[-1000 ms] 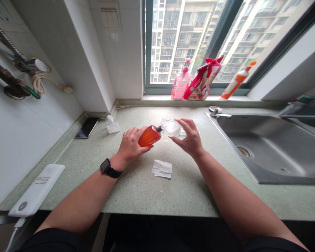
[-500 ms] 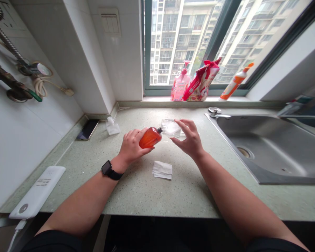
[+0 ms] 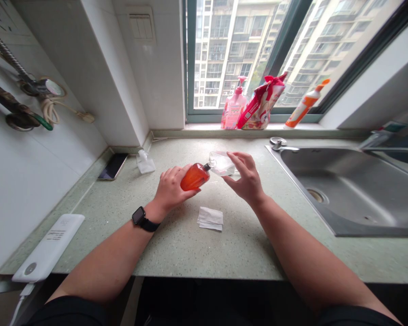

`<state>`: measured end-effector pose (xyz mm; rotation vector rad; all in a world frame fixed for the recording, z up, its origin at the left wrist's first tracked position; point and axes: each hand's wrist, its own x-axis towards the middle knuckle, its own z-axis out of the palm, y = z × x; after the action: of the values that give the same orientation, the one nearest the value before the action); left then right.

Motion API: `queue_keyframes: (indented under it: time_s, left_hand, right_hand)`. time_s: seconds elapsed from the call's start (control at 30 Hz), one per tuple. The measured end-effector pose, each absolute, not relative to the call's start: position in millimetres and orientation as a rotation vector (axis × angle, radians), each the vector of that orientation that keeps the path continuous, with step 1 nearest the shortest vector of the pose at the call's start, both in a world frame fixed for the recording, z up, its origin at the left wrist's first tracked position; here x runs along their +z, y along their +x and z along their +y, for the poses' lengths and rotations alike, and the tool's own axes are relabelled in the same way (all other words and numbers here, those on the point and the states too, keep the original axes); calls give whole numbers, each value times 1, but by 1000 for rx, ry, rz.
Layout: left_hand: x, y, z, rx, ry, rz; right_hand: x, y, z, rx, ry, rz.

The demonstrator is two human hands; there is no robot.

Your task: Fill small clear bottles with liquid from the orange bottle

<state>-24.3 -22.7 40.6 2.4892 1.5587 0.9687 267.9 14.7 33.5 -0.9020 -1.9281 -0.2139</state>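
My left hand is wrapped round a bottle of orange-red liquid, which is tilted so its dark threaded neck points up and right. That neck meets the mouth of a clear bottle, tipped toward it. The fingers and thumb of my right hand grip the clear bottle from its right side. Whether liquid is passing between the two necks I cannot make out. Below them a folded white tissue lies on the counter. Left of my left hand stands a small clear pump top or bottle.
On the counter a phone lies at the left, and a white power bank with a cable sits by the front edge. A steel sink is at the right. A pink pump bottle, red bag and orange-white bottle line the windowsill.
Both hands keep nearly the same pose, with the two bottles still neck to neck. The clear bottle looks very slightly turned; the view has shifted a little.
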Motion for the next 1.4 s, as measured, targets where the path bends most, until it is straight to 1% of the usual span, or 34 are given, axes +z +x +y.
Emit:
queue_keyframes:
  time_s: [0.57,1.17,1.4]
  left_hand:
    - [40,-24,-24,982,2476,1555]
    - [38,-24,-23,991,2481,1545]
    - [39,-23,-23,988,2478,1542]
  right_hand:
    - [43,264,9,-252,-874,-1917]
    - [42,265,9,-263,-949,-1941]
    - [44,263,7,-280,-891,-1928]
